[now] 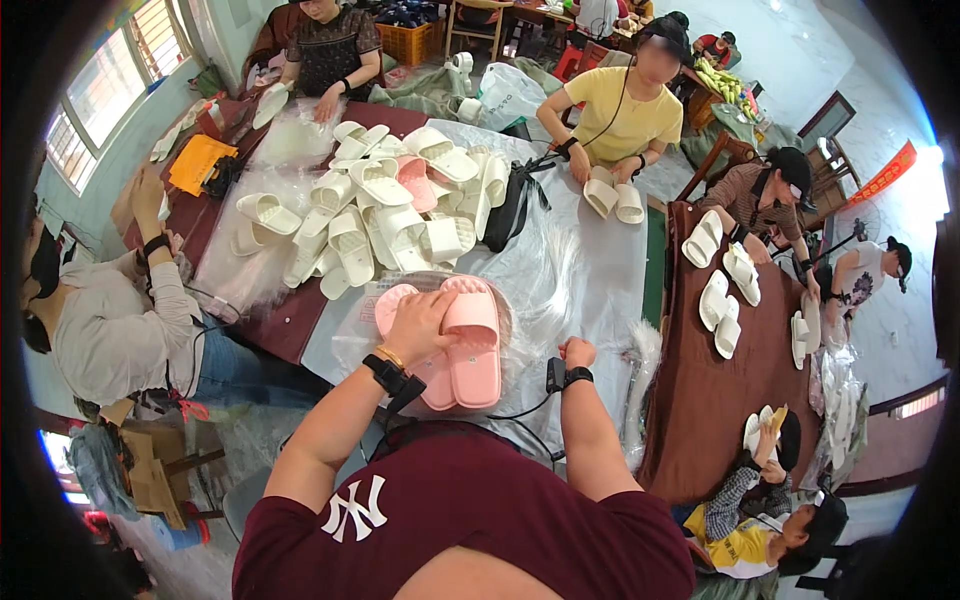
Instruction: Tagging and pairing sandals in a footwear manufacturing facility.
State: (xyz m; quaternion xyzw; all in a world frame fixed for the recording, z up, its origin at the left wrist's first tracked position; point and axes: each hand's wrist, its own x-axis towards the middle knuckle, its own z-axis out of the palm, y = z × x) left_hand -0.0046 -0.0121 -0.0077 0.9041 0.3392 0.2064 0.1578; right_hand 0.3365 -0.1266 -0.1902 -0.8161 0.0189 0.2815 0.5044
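Note:
A pair of pink slippers lies side by side in front of me, toes away, on clear plastic. My left hand is closed over the strap of the left slipper, its fingers reaching to the right slipper's strap. Apart from the pair, to its right, my right hand is curled into a fist over the plastic-covered table; whatever it may hold is hidden. Beyond the pair, a heap of cream slippers spreads across the table, with another pink slipper among them.
A black bag sits right of the heap. Across the table, a person in yellow handles a cream pair. Another person sits at my left. More cream slippers lie on the brown table at right.

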